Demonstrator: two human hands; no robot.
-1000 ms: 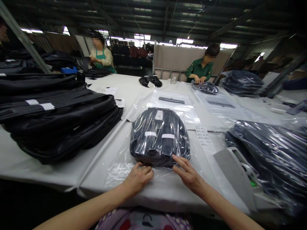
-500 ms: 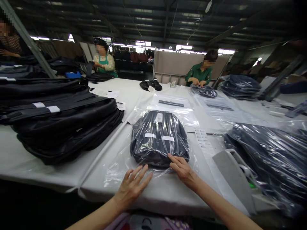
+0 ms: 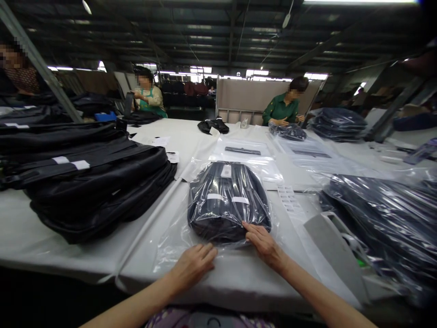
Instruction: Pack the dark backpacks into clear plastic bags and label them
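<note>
A black backpack (image 3: 223,223) lies flat in front of me inside a clear plastic bag (image 3: 170,241). Two white strips cross its straps and a white tag sits near its top. My left hand (image 3: 195,265) is at the loose near edge of the plastic, below the backpack, fingers drawn together on the film. My right hand (image 3: 263,243) lies on the wrapped backpack's lower right corner, with its index finger stretched out over the plastic and the other fingers bent beneath it.
Unwrapped black backpacks (image 3: 99,191) are stacked at left; wrapped ones (image 3: 385,214) lie at right beside a grey tape dispenser (image 3: 327,237). A label sheet (image 3: 288,198) and flat plastic bags (image 3: 239,146) lie on the white table (image 3: 136,269). Co-workers stand at the far side.
My left hand's spread fingers have closed together at the plastic's near edge. My right hand stays at the lower right corner. The view has shifted slightly.
</note>
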